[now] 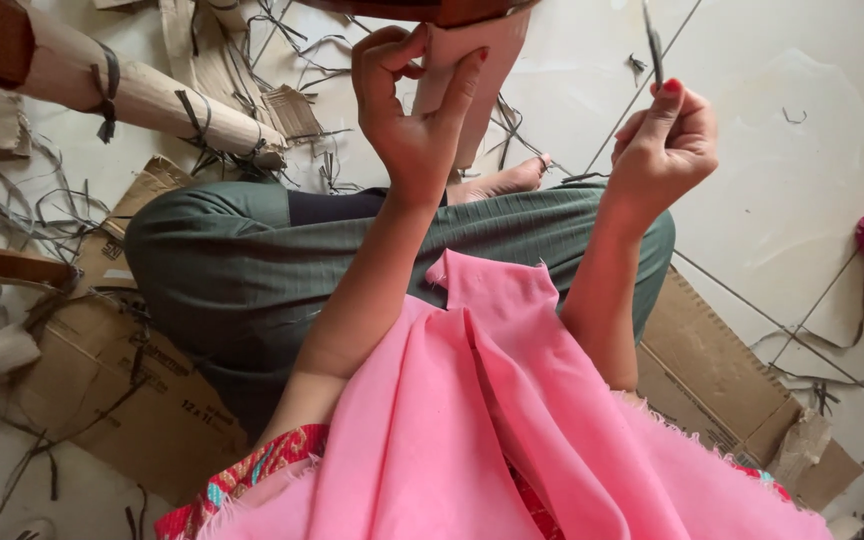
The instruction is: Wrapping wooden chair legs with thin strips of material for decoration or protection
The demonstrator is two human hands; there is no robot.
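While left hand fingers clamp the pale pink fabric strip and right hand fingers pinch a thin dark needle beside it, could prick a fingertip if slipping.

The top edge cuts off the pale pink piece and the thin dark tool

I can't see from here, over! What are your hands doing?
Left hand pinching a pink fabric piece. Right hand gripping a thin dark strip. Pink cloth across lap; nothing between the hands.
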